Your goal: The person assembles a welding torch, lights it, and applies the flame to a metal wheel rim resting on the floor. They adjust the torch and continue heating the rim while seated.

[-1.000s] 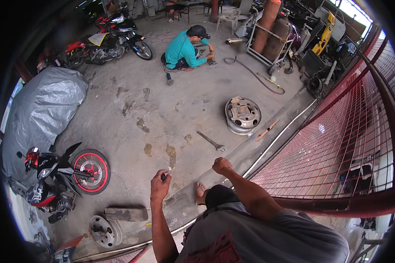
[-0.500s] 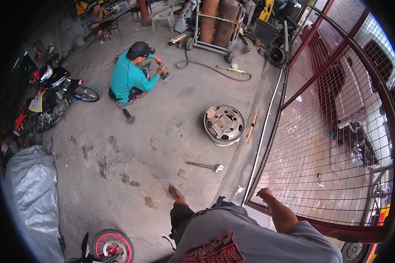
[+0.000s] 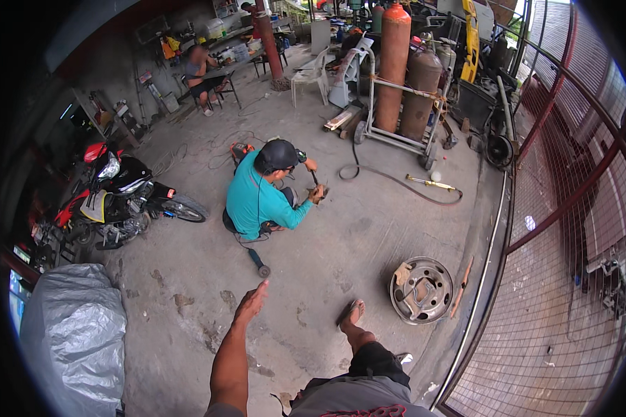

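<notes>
My left hand [image 3: 252, 300] reaches forward over the concrete floor with fingers stretched out and nothing in it. Just beyond its fingertips in the picture lies a dark green angle grinder [image 3: 260, 265] on the floor. My right hand is out of view. By my right leg, the pale jaw of an adjustable wrench [image 3: 405, 358] shows, its handle hidden behind my shorts. A steel wheel rim [image 3: 446, 306] lies flat to the right, with a brown piece [image 3: 402, 273] on its edge. Ahead, a crouching person in a teal shirt [image 3: 259, 203] holds a tool against a small piece on the floor.
Gas cylinders [image 3: 394, 76] stand on a wheeled cart [image 3: 405, 146], with a hose [image 3: 375, 169] and cutting torch [image 3: 431, 183] on the floor. A motorcycle [image 3: 129, 191] and silver-covered bulk [image 3: 76, 333] line the left. Red mesh fencing [image 3: 556, 299] runs along the right.
My view has lifted and I have stepped nearer the crouching person. My left hand has come into view; my right hand has left it. My leg now covers most of the wrench.
</notes>
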The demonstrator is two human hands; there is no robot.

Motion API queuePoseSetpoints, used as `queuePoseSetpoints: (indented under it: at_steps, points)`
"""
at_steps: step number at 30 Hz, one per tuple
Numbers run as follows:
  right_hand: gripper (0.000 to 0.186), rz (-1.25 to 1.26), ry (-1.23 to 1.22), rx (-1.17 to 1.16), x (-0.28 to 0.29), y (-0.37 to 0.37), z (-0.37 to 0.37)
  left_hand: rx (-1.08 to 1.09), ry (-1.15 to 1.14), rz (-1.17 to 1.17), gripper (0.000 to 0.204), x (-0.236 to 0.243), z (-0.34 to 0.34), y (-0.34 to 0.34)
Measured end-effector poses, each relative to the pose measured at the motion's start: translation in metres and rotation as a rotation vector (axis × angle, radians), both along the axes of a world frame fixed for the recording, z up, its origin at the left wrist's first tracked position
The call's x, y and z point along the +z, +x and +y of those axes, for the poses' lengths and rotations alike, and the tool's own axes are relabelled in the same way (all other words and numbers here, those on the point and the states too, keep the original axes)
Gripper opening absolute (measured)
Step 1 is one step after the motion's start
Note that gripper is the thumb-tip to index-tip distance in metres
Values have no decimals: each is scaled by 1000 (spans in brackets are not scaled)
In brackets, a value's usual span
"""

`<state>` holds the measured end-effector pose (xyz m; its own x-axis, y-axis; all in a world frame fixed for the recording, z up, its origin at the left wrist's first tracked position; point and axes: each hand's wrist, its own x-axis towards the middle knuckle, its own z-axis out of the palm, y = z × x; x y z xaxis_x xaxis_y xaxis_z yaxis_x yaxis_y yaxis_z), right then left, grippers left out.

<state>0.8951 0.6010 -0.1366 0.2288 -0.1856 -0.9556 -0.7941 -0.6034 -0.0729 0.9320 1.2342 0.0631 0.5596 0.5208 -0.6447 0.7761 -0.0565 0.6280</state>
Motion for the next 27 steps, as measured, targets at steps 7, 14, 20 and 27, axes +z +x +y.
queuePoseSetpoints:
  at_steps: [7, 14, 20, 27]
  points:
    - [28, -40, -36, -189, -33, 184, 29, -529, 6, -99, 68, -80, -8, 213]
    - [17, -637, 122, -229, 52, 364, -6, -351, -255, 387, 43, -112, 20, 255]
    - [16, -575, -24, -610, 94, 470, -13, -723, -201, 743, 27, -155, 41, 342]
    - [32, -435, 42, -104, 16, 466, 4, -845, 41, 406, 26, -158, 52, 678]
